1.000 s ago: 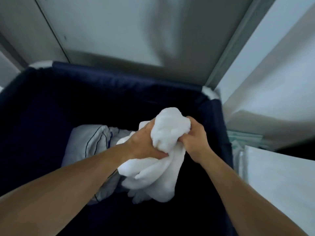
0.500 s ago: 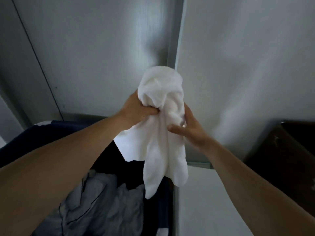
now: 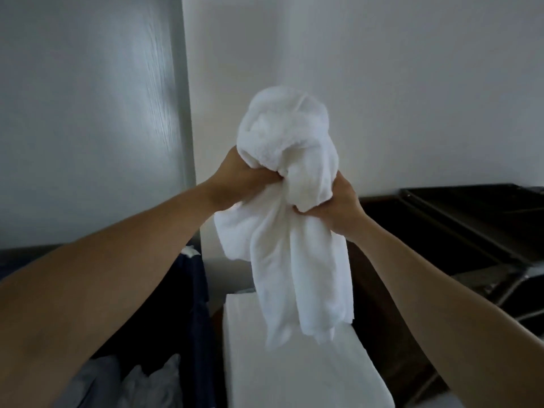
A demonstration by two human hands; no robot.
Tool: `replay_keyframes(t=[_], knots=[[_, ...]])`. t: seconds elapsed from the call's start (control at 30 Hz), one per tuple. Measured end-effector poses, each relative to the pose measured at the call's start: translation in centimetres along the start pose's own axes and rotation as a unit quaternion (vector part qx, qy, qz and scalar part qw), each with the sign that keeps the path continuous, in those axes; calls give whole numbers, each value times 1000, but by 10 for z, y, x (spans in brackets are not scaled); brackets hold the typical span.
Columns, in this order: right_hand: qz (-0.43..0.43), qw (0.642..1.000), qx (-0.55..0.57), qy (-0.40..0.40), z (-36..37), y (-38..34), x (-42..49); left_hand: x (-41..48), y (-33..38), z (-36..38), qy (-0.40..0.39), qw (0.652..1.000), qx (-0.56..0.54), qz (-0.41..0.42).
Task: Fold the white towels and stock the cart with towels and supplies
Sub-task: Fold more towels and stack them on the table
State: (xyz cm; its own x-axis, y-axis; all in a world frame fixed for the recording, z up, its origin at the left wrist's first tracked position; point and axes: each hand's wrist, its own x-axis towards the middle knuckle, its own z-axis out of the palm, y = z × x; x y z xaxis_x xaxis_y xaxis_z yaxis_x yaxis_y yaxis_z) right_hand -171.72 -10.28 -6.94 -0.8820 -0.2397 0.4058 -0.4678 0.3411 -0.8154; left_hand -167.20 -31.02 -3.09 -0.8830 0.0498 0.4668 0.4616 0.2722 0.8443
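Note:
A crumpled white towel [image 3: 294,231] hangs in the air in front of me, bunched at the top and trailing down. My left hand [image 3: 241,181] grips the bunched part from the left. My right hand [image 3: 332,204] grips it from the right, a little lower. Below the towel lies a flat stack of white linen [image 3: 294,375].
A dark blue fabric laundry bin [image 3: 194,290] stands at the lower left with crumpled grey-white linen [image 3: 141,381] inside. A dark cart with black shelves [image 3: 471,219] sits at the right. A grey door [image 3: 88,113] and a white wall [image 3: 382,69] are straight ahead.
Both hands lifted the towel up out of the blue bin and carried it to the right, over the white stack. The view swung up and right.

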Motion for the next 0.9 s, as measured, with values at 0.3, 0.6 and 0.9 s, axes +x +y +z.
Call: replay_keyframes(t=[0.3, 0.6, 0.9], knots=[[76, 947, -276, -147, 22, 145, -79, -57, -125, 14, -309, 829, 437, -163], [120, 880, -292, -355, 37, 248, -92, -114, -214, 91, -384, 737, 428, -355], [197, 847, -290, -400, 34, 295, -74, -139, -222, 141, -279, 785, 359, -422]])
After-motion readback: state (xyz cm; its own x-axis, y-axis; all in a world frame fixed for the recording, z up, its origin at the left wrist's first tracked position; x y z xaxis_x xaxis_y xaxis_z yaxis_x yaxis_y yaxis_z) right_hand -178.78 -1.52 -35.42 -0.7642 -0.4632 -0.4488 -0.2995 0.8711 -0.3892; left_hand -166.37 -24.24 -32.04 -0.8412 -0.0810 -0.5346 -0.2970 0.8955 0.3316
